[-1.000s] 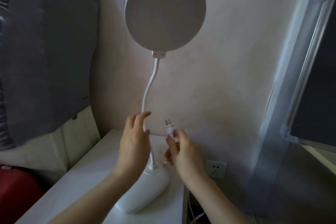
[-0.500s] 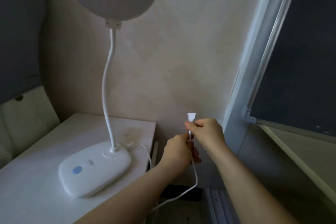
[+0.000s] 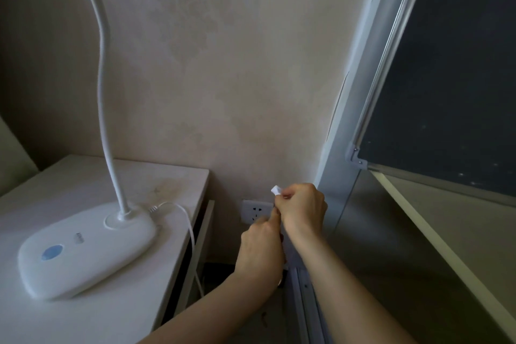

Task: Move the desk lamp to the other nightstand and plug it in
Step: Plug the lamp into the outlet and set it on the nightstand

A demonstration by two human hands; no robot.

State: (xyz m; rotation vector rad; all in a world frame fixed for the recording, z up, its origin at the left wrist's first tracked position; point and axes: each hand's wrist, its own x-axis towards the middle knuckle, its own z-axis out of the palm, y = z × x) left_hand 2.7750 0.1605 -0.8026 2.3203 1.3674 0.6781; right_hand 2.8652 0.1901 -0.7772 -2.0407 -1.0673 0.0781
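Note:
The white desk lamp stands on the white nightstand at the left, its bendy neck rising to a round head cut off at the top edge. Its white cord runs off the nightstand's right edge and down. My right hand pinches the white plug just above and right of the wall socket. My left hand is closed on the cord just below, in front of the socket's lower right part. The plug is outside the socket.
A beige wall fills the background. A pale window frame and a dark pane stand at the right, with a sill sloping down. A metal floor track runs below the hands. A dark gap lies between nightstand and wall.
Both hands have carried the plug and cord rightward and down from the lamp to the wall socket. The view has swung right and lower, so the socket now shows.

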